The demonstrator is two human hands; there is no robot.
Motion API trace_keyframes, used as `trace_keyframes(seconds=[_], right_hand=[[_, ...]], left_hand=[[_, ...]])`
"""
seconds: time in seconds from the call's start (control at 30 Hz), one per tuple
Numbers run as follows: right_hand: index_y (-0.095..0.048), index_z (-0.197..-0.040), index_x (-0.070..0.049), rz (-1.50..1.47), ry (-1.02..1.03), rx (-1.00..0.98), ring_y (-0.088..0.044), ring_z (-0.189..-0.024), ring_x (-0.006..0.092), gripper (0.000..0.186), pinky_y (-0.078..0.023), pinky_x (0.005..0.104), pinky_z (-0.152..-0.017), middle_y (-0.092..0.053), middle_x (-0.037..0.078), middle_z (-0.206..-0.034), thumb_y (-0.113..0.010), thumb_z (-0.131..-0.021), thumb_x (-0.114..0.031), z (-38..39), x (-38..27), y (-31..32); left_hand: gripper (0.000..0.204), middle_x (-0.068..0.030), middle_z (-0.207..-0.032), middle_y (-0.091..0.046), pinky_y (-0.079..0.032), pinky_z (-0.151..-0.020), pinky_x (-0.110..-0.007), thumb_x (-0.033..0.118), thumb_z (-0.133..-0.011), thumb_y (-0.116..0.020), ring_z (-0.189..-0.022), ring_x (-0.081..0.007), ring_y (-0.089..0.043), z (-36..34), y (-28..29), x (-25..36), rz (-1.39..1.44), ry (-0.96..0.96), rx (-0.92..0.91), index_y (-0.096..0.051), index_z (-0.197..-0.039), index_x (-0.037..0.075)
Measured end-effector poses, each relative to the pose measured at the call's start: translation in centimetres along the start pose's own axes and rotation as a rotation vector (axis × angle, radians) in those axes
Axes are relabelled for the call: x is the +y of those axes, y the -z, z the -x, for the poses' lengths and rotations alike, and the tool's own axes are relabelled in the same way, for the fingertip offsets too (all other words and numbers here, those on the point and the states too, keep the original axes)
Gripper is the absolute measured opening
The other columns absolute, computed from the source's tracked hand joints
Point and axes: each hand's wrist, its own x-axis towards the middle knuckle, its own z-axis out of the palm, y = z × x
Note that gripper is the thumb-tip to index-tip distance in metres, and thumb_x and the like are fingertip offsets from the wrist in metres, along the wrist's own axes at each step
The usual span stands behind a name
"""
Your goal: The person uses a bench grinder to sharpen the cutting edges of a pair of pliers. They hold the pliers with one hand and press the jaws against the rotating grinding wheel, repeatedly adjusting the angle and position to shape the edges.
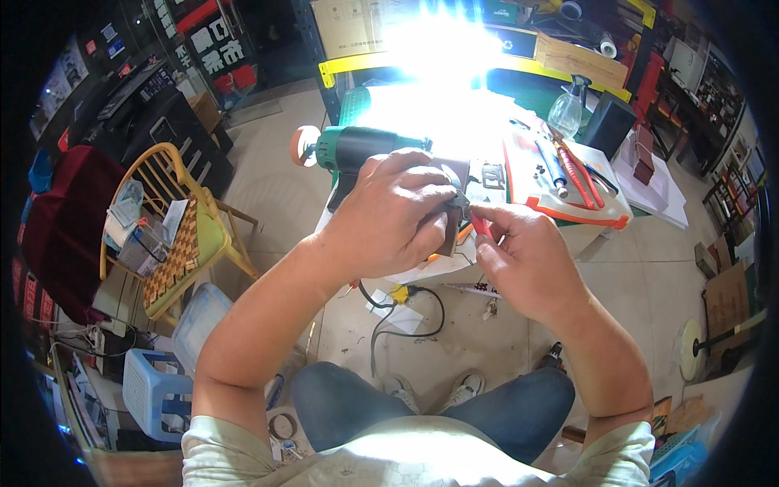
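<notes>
My left hand [398, 215] is closed around a small dark grey piece [460, 203], its fingers bent over it. A flat brownish strip [449, 235] shows just below those fingers. From the right, my right hand [527, 256] pinches a slim red tool, perhaps a handle [480, 226], whose tip meets or nearly meets the grey piece. Its far end is hidden, so I cannot tell its kind. Behind my left hand lies a green and black power tool [347, 150] with a pinkish round disc [305, 146] at its left end.
Pliers with red handles [578, 174] lie on a white and orange case [568, 209] at the right. Beyond stand a spray bottle [568, 109] and a dark box [610, 126]. A glaring lamp [442, 49] washes out the table's back. A black cable [438, 312] lies below; a wooden chair [174, 235] stands left.
</notes>
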Motion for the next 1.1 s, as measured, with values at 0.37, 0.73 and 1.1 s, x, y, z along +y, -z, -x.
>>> trace_keyframes(seconds=[0.37,0.73,1.1], right_hand=[[-0.061,-0.128,0.006,0.027,0.057,0.038,-0.053,-0.056,0.0060,0.041,-0.044,0.0259,-0.054,-0.061,0.004,-0.073,-0.059,-0.089,-0.005,0.21,0.18,-0.09],[-0.059,-0.130,0.007,0.007,0.039,0.011,-0.054,-0.057,0.0061,0.041,-0.043,0.0254,-0.053,-0.064,0.005,-0.074,-0.059,-0.091,-0.006,0.25,0.30,-0.02],[-0.059,-0.130,0.007,-0.012,0.056,0.007,-0.054,-0.058,0.0049,0.040,-0.044,0.0245,-0.053,-0.065,0.005,-0.075,-0.058,-0.091,-0.004,0.05,0.43,-0.19]], left_hand=[[0.042,-0.0167,-0.121,-0.066,-0.033,-0.108,-0.054,0.023,-0.083,-0.053,-0.130,-0.0370,-0.048,-0.21,0.19,-0.06,0.028,0.007,-0.034,-0.070,-0.115,0.002],[0.037,-0.0147,-0.121,-0.067,-0.033,-0.109,-0.051,0.017,-0.083,-0.056,-0.130,-0.0353,-0.049,-0.38,0.50,-0.19,0.034,-0.013,-0.056,-0.070,-0.115,0.003],[0.038,-0.0116,-0.125,-0.066,-0.035,-0.106,-0.053,0.023,-0.085,-0.054,-0.131,-0.0340,-0.046,-0.54,0.62,-0.62,0.036,-0.007,-0.074,-0.070,-0.112,0.002]])
